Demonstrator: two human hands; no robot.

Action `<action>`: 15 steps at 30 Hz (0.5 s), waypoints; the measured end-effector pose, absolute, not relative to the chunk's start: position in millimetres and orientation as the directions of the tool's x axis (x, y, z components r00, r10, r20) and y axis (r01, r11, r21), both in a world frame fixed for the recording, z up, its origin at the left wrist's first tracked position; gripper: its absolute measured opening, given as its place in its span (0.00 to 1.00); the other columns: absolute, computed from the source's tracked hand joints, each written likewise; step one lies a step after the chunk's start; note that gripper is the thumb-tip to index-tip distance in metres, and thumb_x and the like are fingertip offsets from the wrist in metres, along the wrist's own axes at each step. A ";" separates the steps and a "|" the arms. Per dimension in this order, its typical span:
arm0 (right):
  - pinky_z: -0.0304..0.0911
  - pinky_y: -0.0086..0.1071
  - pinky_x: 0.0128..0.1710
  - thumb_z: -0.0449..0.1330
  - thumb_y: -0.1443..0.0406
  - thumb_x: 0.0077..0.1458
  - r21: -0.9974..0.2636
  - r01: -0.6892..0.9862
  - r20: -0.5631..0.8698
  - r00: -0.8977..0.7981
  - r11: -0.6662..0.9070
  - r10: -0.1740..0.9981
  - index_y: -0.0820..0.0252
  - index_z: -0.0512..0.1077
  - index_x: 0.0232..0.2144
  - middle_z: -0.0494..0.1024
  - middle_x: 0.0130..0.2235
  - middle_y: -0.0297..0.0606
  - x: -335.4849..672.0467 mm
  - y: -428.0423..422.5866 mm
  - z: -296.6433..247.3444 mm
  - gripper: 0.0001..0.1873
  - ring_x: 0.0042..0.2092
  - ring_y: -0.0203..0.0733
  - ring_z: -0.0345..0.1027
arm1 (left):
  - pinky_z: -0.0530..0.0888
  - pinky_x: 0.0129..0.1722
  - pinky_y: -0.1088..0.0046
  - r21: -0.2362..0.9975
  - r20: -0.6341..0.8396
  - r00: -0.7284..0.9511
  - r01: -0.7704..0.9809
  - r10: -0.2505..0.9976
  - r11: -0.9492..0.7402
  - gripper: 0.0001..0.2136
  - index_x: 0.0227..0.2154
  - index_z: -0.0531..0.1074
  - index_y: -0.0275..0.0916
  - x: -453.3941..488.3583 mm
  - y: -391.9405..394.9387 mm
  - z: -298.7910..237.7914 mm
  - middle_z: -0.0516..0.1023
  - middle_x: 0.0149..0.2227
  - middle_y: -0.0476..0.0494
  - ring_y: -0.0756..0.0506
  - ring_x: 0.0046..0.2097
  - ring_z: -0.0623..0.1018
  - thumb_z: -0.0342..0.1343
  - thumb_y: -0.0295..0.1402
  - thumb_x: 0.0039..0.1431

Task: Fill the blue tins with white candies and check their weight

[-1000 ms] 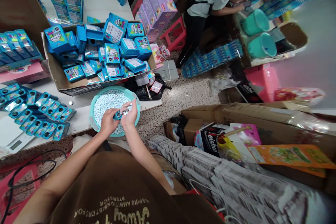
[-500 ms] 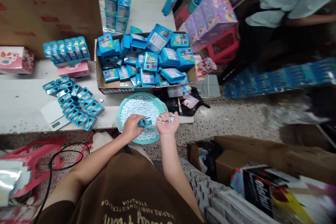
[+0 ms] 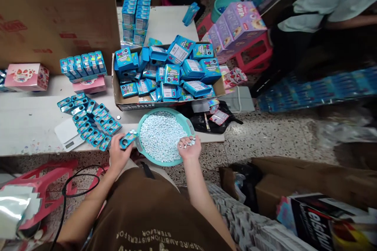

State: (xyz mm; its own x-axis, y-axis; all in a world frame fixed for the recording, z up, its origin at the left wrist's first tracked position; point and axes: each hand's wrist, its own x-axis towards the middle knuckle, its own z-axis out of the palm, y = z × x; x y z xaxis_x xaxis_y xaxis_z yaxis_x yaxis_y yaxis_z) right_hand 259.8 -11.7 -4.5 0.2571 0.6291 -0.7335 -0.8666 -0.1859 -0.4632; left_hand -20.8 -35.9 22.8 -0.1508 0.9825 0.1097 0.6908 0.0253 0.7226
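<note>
A teal basin (image 3: 142,151) full of small pale-blue candies (image 3: 160,135) rests at the white table's near edge. My left hand (image 3: 118,155) grips a small blue tin (image 3: 128,140) just left of the basin, close to a cluster of several similar filled tins (image 3: 90,119) on the table. My right hand (image 3: 189,148) is cupped over the basin's right rim, closed around a handful of the candies.
A cardboard box (image 3: 129,104) heaped with blue cartons sits behind the basin. A small white scale (image 3: 67,135) lies left of the tins. Another person (image 3: 324,4) works at the upper right. Cardboard boxes (image 3: 309,176) and stacked grey packs (image 3: 253,227) crowd the floor at right.
My left hand has carried the blue tin leftward out of the basin toward the tins on the table. My right hand has stayed by the right rim with its candies.
</note>
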 end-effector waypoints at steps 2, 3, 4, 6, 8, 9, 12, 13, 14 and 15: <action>0.46 0.23 0.13 0.51 0.55 0.55 -0.460 -0.860 -0.739 0.233 -0.220 0.632 0.56 0.55 0.20 0.55 0.15 0.23 256.3 -11.8 -8.0 0.17 0.15 0.28 0.50 | 0.69 0.48 0.62 0.662 0.126 -0.207 0.746 0.970 0.073 0.17 0.44 0.64 0.39 -41.3 -37.6 1.5 0.70 0.43 0.39 0.42 0.47 0.71 0.57 0.38 0.53; 0.46 0.23 0.13 0.51 0.56 0.55 -0.444 -0.866 -0.751 0.220 -0.231 0.623 0.56 0.55 0.20 0.56 0.15 0.23 254.4 -11.7 -9.5 0.16 0.15 0.29 0.51 | 0.69 0.48 0.62 0.637 0.115 -0.199 0.766 0.973 0.081 0.17 0.44 0.63 0.39 -49.5 -35.9 -11.3 0.69 0.42 0.39 0.41 0.47 0.71 0.56 0.38 0.54; 0.46 0.23 0.12 0.50 0.56 0.56 -0.422 -0.875 -0.768 0.205 -0.238 0.606 0.56 0.56 0.20 0.56 0.15 0.24 252.3 -11.4 -10.9 0.16 0.15 0.29 0.51 | 0.69 0.47 0.61 0.620 0.092 -0.178 0.780 0.980 0.084 0.16 0.44 0.63 0.38 -56.1 -32.6 -24.4 0.68 0.42 0.39 0.41 0.47 0.71 0.54 0.38 0.55; 0.46 0.23 0.12 0.49 0.57 0.57 -0.378 -0.893 -0.800 0.183 -0.243 0.571 0.56 0.56 0.21 0.57 0.15 0.24 248.5 -10.7 -13.1 0.16 0.14 0.29 0.51 | 0.69 0.47 0.60 0.585 0.031 -0.116 0.808 0.993 0.076 0.15 0.45 0.63 0.38 -64.6 -22.9 -48.1 0.68 0.42 0.37 0.40 0.47 0.70 0.52 0.36 0.55; 0.45 0.23 0.12 0.49 0.57 0.57 -0.357 -0.902 -0.815 0.174 -0.243 0.552 0.56 0.56 0.20 0.56 0.15 0.24 245.8 -10.3 -14.6 0.16 0.14 0.29 0.51 | 0.67 0.50 0.57 0.513 -0.010 -0.074 0.855 0.997 0.069 0.14 0.44 0.64 0.37 -68.2 -12.5 -64.6 0.69 0.43 0.35 0.37 0.50 0.69 0.51 0.34 0.55; 0.45 0.22 0.11 0.50 0.56 0.56 -0.355 -0.902 -0.817 0.173 -0.244 0.550 0.56 0.56 0.20 0.56 0.15 0.24 245.0 -10.3 -15.2 0.16 0.14 0.28 0.51 | 0.64 0.52 0.54 0.461 -0.017 -0.075 0.884 0.997 0.074 0.14 0.44 0.65 0.37 -69.0 -8.1 -70.0 0.69 0.44 0.34 0.35 0.52 0.67 0.52 0.34 0.54; 0.45 0.22 0.12 0.50 0.56 0.56 -0.350 -0.903 -0.819 0.168 -0.247 0.549 0.56 0.57 0.21 0.57 0.15 0.23 245.4 -10.8 -16.5 0.15 0.14 0.28 0.51 | 0.57 0.55 0.47 0.325 -0.012 -0.112 0.939 0.994 0.110 0.16 0.45 0.66 0.35 -69.9 -0.1 -78.5 0.68 0.49 0.30 0.31 0.56 0.62 0.53 0.33 0.53; 0.45 0.22 0.12 0.49 0.57 0.57 -0.344 -0.907 -0.823 0.165 -0.245 0.544 0.56 0.57 0.21 0.57 0.15 0.24 246.3 -11.2 -16.8 0.15 0.14 0.28 0.51 | 0.55 0.55 0.47 0.307 -0.017 -0.116 0.945 0.993 0.116 0.16 0.45 0.66 0.35 -70.2 1.3 -80.1 0.67 0.51 0.29 0.30 0.57 0.61 0.53 0.34 0.52; 0.45 0.23 0.12 0.49 0.57 0.57 -0.336 -0.911 -0.827 0.163 -0.240 0.538 0.56 0.57 0.21 0.58 0.15 0.24 247.4 -11.4 -17.2 0.15 0.14 0.28 0.51 | 0.54 0.56 0.47 0.299 -0.026 -0.114 0.947 0.993 0.116 0.17 0.45 0.66 0.34 -70.4 2.5 -81.5 0.66 0.53 0.28 0.30 0.58 0.60 0.53 0.34 0.52; 0.46 0.23 0.12 0.48 0.58 0.58 -0.326 -0.916 -0.831 0.160 -0.233 0.532 0.56 0.57 0.21 0.58 0.15 0.24 248.8 -11.7 -17.6 0.15 0.14 0.28 0.51 | 0.54 0.56 0.47 0.293 -0.031 -0.114 0.949 0.993 0.118 0.18 0.46 0.66 0.34 -70.6 3.9 -82.8 0.65 0.54 0.28 0.30 0.58 0.59 0.52 0.34 0.52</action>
